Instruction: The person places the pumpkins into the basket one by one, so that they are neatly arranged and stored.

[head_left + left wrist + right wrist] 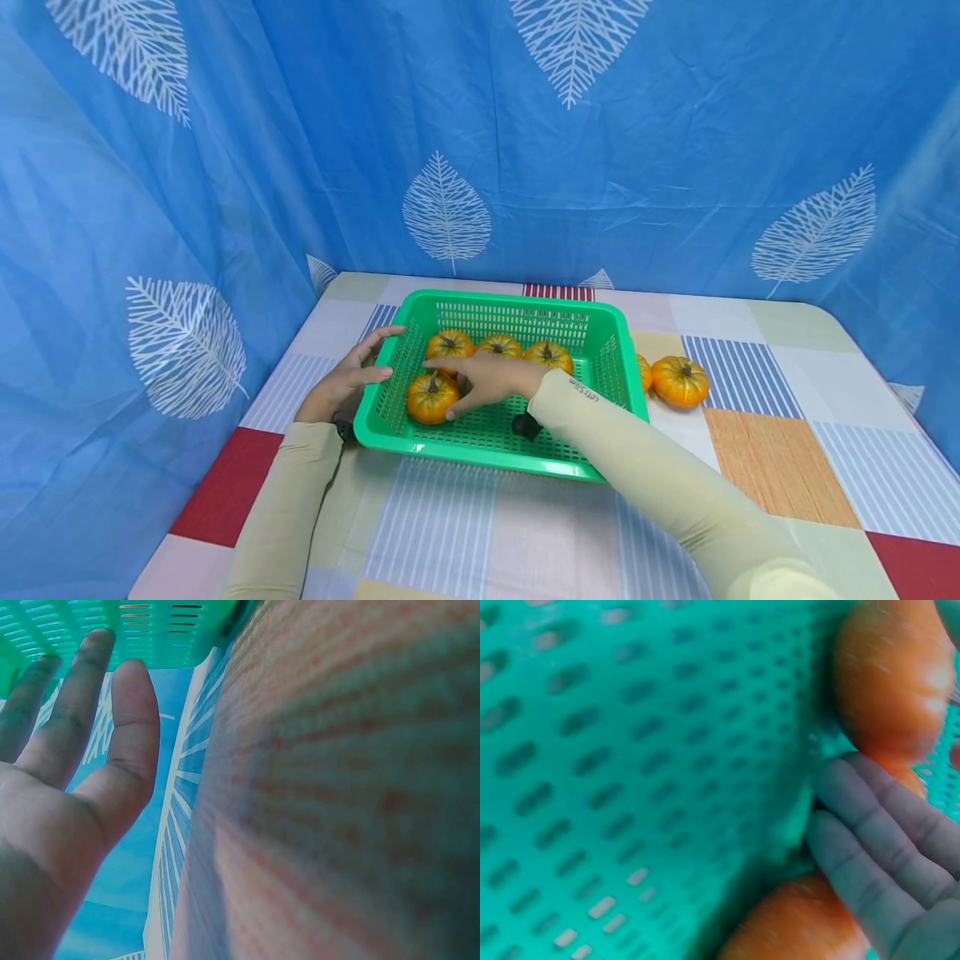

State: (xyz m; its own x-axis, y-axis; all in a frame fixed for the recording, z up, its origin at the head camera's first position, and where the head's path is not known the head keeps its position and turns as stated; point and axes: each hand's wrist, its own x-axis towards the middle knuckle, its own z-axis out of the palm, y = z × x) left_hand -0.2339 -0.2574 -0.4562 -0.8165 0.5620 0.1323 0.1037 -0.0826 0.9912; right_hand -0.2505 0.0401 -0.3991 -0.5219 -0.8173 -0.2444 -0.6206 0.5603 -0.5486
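A green plastic basket (491, 454) with slotted walls holds several small orange pumpkins. My right hand (495, 379) reaches inside it from the right. Its fingers are extended, with the thumb beside the front-left pumpkin (429, 402) and the other fingers just behind that pumpkin's stem. In the right wrist view, straight fingers (877, 870) lie between one pumpkin (892, 682) and another pumpkin (799, 926). At the basket's left side is my left hand (348, 379), fingers spread and thumb near the rim. The left wrist view shows its fingertips (97, 645) right at the slotted wall.
Two more pumpkins, one partly hidden by the basket and one in full view (680, 382), sit on the table to the right. A patchwork-patterned cloth (780, 458) covers the table. Blue curtains (660, 167) with white leaf prints hang behind and at the left.
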